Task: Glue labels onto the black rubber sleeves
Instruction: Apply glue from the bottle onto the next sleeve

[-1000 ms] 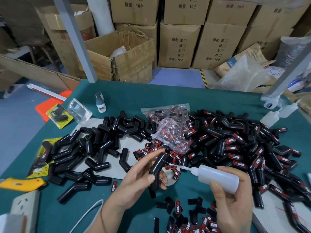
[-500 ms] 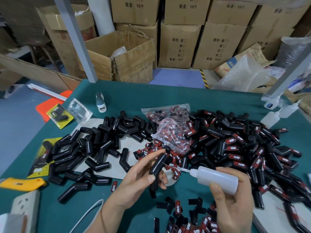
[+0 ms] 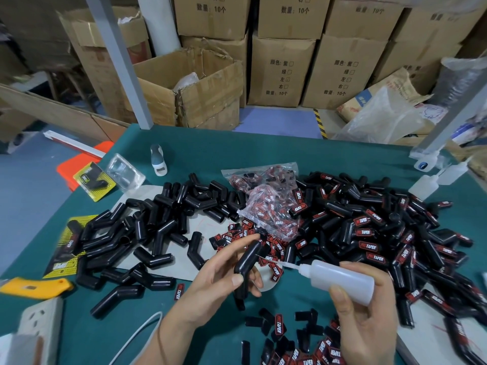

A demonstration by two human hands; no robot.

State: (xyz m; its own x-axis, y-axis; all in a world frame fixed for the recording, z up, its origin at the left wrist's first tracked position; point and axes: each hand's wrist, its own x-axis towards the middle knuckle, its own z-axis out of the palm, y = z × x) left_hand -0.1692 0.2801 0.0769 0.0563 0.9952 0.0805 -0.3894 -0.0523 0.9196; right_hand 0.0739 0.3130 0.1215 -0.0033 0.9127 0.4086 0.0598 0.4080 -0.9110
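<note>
Sleeve [image 3: 246, 262], bent, probably light and pliable rubber, sits upright above the table [image 3: 263, 151], pinched at its elbow by left hand [image 3: 210, 283], while right hand [image 3: 366, 320], fingers wrapped round glue bottle [image 3: 340, 280], aims the nozzle at its upper limb.

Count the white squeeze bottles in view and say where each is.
3. One glue bottle is gripped in the right hand; two squeeze bottles lie at the table's far right edge. Others may be hidden.
</note>
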